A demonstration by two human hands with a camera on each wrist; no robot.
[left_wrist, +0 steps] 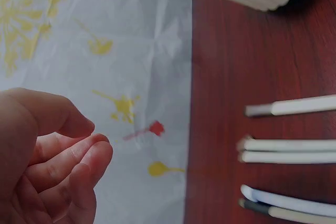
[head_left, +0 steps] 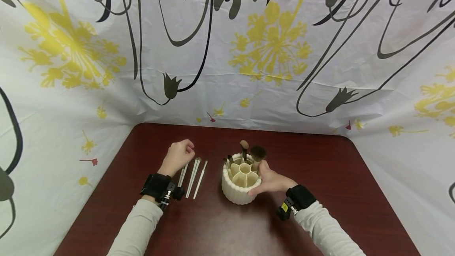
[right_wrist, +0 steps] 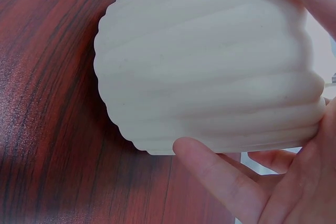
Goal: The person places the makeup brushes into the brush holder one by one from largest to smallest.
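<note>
Five slim brushes (head_left: 193, 177) lie side by side on the dark red worktop (head_left: 320, 177), tips away from the person, one alone nearest the pot and the others in two close pairs; the small gaps probably make each one or pair easier to pick out. The left hand (head_left: 177, 155) hovers near their tips, its fingers loosely bent and the thumb close to the fingertips, with nothing in it; whether thumb and finger actually touch I cannot tell. To the right of the brushes, the white ribbed pot (head_left: 237, 192) appears to stand upright on the worktop. The right hand (head_left: 271, 181) grips it from its right side, thumb on the near wall and fingers round the far side, a hold that likely keeps it steady while leaving most of its top uncovered. Inside, petal-shaped compartments ring a round middle one, which probably serves to keep handles apart. A tan-headed brush (head_left: 244, 145) and a large dark brush (head_left: 258, 153) stand toward the far rim with a few small ones (head_left: 230, 159), leaning slightly. The large brush is just beside the right hand's fingers; contact there is unclear.
</note>
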